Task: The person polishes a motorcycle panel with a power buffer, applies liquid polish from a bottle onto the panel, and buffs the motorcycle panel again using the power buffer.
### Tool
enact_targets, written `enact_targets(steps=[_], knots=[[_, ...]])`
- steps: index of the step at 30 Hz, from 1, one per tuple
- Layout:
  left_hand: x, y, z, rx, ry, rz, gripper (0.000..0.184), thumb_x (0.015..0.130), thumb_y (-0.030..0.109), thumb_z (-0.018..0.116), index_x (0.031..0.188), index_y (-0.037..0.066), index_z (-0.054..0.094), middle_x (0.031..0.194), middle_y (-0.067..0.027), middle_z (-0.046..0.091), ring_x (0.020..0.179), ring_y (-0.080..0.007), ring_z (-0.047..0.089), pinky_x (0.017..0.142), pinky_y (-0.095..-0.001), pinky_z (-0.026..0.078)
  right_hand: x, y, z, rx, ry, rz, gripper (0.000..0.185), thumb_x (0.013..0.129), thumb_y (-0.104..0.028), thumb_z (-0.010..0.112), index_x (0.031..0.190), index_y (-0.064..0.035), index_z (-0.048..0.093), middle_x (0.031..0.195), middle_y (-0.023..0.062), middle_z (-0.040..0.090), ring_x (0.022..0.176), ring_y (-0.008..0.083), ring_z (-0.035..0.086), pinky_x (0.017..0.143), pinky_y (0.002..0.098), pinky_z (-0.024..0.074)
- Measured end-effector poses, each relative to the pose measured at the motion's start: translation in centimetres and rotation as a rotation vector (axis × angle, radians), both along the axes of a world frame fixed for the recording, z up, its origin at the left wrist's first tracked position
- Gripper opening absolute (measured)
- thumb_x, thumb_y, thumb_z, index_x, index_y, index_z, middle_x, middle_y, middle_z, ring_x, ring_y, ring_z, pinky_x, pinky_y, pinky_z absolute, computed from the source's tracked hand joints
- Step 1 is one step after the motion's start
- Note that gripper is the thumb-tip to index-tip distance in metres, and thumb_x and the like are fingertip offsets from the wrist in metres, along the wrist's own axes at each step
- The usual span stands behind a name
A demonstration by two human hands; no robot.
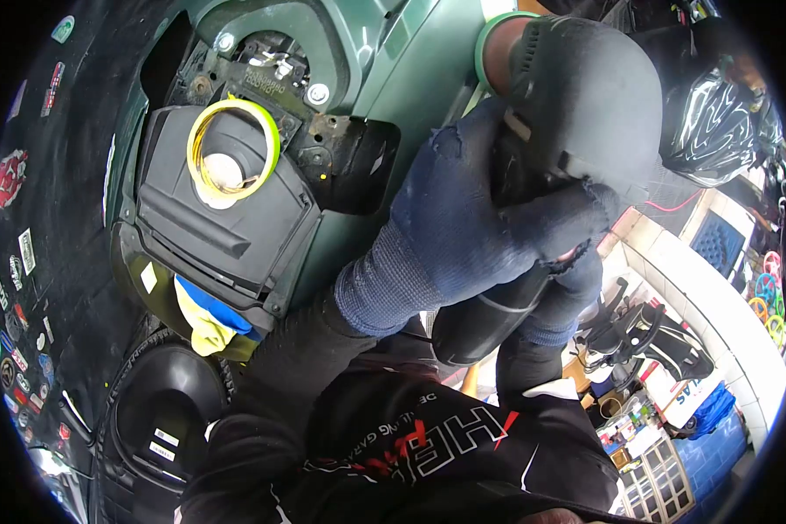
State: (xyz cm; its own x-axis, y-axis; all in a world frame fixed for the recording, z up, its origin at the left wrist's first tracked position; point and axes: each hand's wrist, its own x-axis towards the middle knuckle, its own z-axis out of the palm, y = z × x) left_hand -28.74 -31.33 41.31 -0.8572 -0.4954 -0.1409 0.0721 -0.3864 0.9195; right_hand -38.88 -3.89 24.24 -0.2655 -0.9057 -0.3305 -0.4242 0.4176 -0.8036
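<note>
A black power tool point(594, 96) with a rounded housing is tilted at the upper right. Its thick black handle end point(480, 325) points down toward the chest. A brown pad with a pale green rim point(499, 52) shows at its upper left, beside green bodywork point(419, 65). My left hand point(472, 214), in a worn blue glove, is closed round the tool's middle. Just right of the handle, my right hand point(578, 284), also gloved in blue, is closed against the tool; its fingers are partly hidden. A bit of bare fingertip shows through torn glove fabric between them.
A yellow-green tape roll point(271, 144) rests on a black plastic cover point(188, 214) at the left. Blue and yellow cloths point(205, 323) hang below it. A black plastic bag point(716, 127) is at the upper right. Cluttered shop items and a tiled ledge point(699, 301) are at the right.
</note>
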Motion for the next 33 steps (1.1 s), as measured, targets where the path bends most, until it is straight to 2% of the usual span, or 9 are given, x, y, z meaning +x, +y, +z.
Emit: enact_targets(steps=[2,5,7,11,18,19,26,29,33], knots=[[0.5,0.6,-0.2,0.06,0.015,-0.005,0.054,0.085,0.023,0.078,0.129,-0.001,0.057,0.108,-0.0105,0.07,0.099,-0.0159,0.068,0.089,-0.0337,0.054,1.0,0.0,0.1,-0.04,0.156,0.012,0.044,0.104,-0.015,0.048,0.146,-0.0025,0.046,0.144,0.012,0.056,0.129,0.022,0.057,0.112,0.0377,0.0417],[2.5,2.1,-0.5,0.086,0.008,0.049,0.057,0.083,0.027,0.08,0.127,-0.002,0.058,0.106,-0.0115,0.071,0.099,-0.0181,0.069,0.089,-0.0357,0.054,3.5,1.9,2.5,-0.069,0.057,-0.27,0.041,0.1,-0.012,0.055,0.14,-0.0015,0.052,0.135,0.0113,0.061,0.121,0.0202,0.061,0.105,0.0357,0.0467],[4.2,2.8,-0.9,-0.065,-0.058,-0.007,0.063,0.08,0.031,0.083,0.127,-0.002,0.057,0.109,-0.0134,0.07,0.101,-0.0211,0.068,0.09,-0.0382,0.054,6.0,3.2,5.3,-0.148,-0.184,-0.632,0.038,0.098,-0.009,0.06,0.135,-0.0009,0.057,0.129,0.0109,0.065,0.115,0.0191,0.064,0.099,0.0344,0.0501],[7.4,4.6,-1.1,-0.095,-0.146,-0.081,0.07,0.077,0.035,0.084,0.128,-0.002,0.056,0.111,-0.0147,0.07,0.103,-0.0234,0.068,0.091,-0.0396,0.053,12.1,3.3,8.5,-0.459,-0.715,-1.448,0.034,0.094,-0.004,0.07,0.127,0.0003,0.065,0.117,0.01,0.072,0.104,0.0168,0.069,0.089,0.0318,0.0568],[13.6,8.9,-3.0,-0.194,-0.277,-0.131,0.079,0.073,0.042,0.087,0.129,-0.003,0.054,0.11,-0.0182,0.069,0.099,-0.0295,0.07,0.088,-0.0412,0.054,19.3,4.1,6.9,-0.2,-0.654,-0.969,0.055,0.087,-0.016,0.079,0.135,-0.0011,0.058,0.126,0.0121,0.067,0.112,0.0208,0.066,0.096,0.0352,0.0539],[14.3,9.4,-3.4,-0.252,-0.306,-0.116,0.081,0.07,0.047,0.09,0.124,-0.002,0.056,0.105,-0.019,0.069,0.094,-0.0326,0.071,0.084,-0.0418,0.056,20.1,4.2,6.9,-0.178,-0.674,-0.928,0.058,0.086,-0.018,0.08,0.136,-0.0013,0.057,0.127,0.0124,0.066,0.113,0.0214,0.066,0.097,0.0357,0.0535],[18.4,11.2,-4.1,-0.387,-0.347,-0.234,0.084,0.071,0.047,0.089,0.127,-0.004,0.053,0.106,-0.0212,0.067,0.095,-0.0363,0.071,0.084,-0.044,0.056,23.5,3.4,8.9,-0.05,-0.881,-0.747,0.081,0.079,-0.03,0.089,0.144,-0.0027,0.05,0.136,0.0146,0.061,0.121,0.0253,0.063,0.104,0.0391,0.0506],[17.7,10.8,-4.2,-0.337,-0.355,-0.262,0.088,0.07,0.047,0.088,0.131,-0.003,0.051,0.113,-0.0217,0.065,0.101,-0.0365,0.069,0.088,-0.0454,0.054,21.4,1.9,9.6,0.016,-0.916,-0.753,0.075,0.076,-0.029,0.091,0.136,-0.0013,0.056,0.132,0.0138,0.064,0.12,0.023,0.064,0.103,0.0399,0.0506],[15.1,9.8,-4.3,-0.293,-0.307,-0.199,0.092,0.068,0.049,0.087,0.134,-0.002,0.049,0.12,-0.0207,0.064,0.107,-0.0346,0.067,0.093,-0.0459,0.053,18.1,0.8,9.0,-0.126,-0.667,-0.522,0.073,0.074,-0.028,0.092,0.134,-0.0012,0.058,0.13,0.0135,0.066,0.118,0.0221,0.064,0.102,0.0397,0.051]])
